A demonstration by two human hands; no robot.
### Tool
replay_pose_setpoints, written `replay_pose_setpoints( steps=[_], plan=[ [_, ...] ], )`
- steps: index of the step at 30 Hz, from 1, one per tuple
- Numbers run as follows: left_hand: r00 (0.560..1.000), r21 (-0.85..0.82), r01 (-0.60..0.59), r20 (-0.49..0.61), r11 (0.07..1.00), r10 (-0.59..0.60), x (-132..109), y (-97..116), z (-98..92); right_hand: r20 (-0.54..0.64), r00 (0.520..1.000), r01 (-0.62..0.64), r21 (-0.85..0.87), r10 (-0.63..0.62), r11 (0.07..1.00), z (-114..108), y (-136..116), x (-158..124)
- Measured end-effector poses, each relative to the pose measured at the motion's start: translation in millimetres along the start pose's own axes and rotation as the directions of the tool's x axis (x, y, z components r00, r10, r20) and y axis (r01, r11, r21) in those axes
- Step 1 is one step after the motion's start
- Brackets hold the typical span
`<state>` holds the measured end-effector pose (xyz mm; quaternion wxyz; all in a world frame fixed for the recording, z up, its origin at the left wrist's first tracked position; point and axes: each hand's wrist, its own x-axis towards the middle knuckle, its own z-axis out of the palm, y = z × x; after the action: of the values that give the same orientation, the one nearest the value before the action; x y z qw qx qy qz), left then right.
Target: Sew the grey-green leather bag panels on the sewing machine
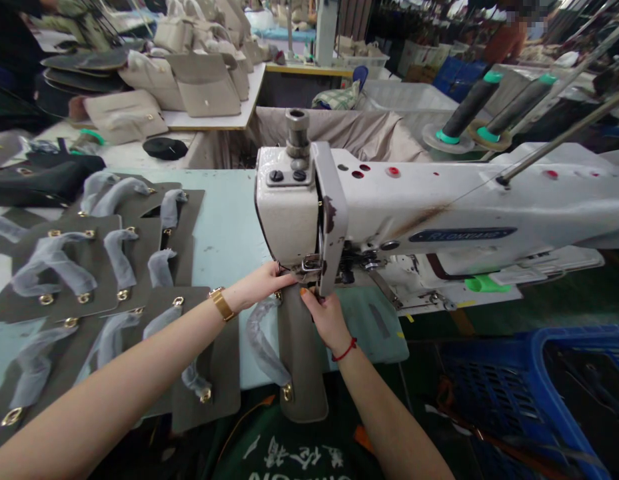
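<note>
A grey-brown flap panel (304, 360) lies under the head of a white sewing machine (289, 213) and hangs over the table's front edge. A plastic-wrapped handle (264, 343) with gold rings is attached along its left side. My left hand (262, 283), with a gold band at the wrist, reaches to the panel's top end beside the needle area; its fingertips are partly hidden by the machine. My right hand (328, 319), with a red string bracelet, grips the panel's right edge just below the presser area, thumb on top.
Several similar panels (204, 360) with wrapped handles overlap on the pale blue tabletop (224, 213) at left. Beige bags (204, 87) stand on a table behind. Black thread cones (469, 110) rise behind the machine. A blue basket (539, 373) is at lower right.
</note>
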<state>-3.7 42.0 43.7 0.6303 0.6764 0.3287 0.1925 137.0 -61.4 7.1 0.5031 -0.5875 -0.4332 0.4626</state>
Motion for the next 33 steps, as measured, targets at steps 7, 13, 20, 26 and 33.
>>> replay_pose_setpoints(
  steps=[7,13,20,26,33],
  plan=[
    [0.994,0.087,0.061,-0.099,0.994,-0.053,-6,-22,-8.4,0.066,0.998,-0.017,-0.030,0.019,0.999,-9,-1,-2],
    [0.979,-0.204,0.039,-0.189,0.978,-0.079,-34,-73,3.1,0.095,0.995,-0.041,-0.016,0.043,0.999,-14,1,-11],
    [0.984,-0.307,-0.047,-0.180,0.951,-0.009,-61,-80,36.0,0.096,0.993,-0.073,0.027,0.070,0.997,-11,3,-14],
    [0.907,-0.257,0.028,-0.399,0.966,-0.133,-44,-46,62.8,0.074,0.993,-0.091,0.037,0.089,0.995,-10,6,-18],
    [0.855,-0.201,0.059,-0.496,0.978,-0.154,-41,-36,60.3,0.058,0.995,-0.081,0.021,0.080,0.996,-11,4,-16]
  ],
)
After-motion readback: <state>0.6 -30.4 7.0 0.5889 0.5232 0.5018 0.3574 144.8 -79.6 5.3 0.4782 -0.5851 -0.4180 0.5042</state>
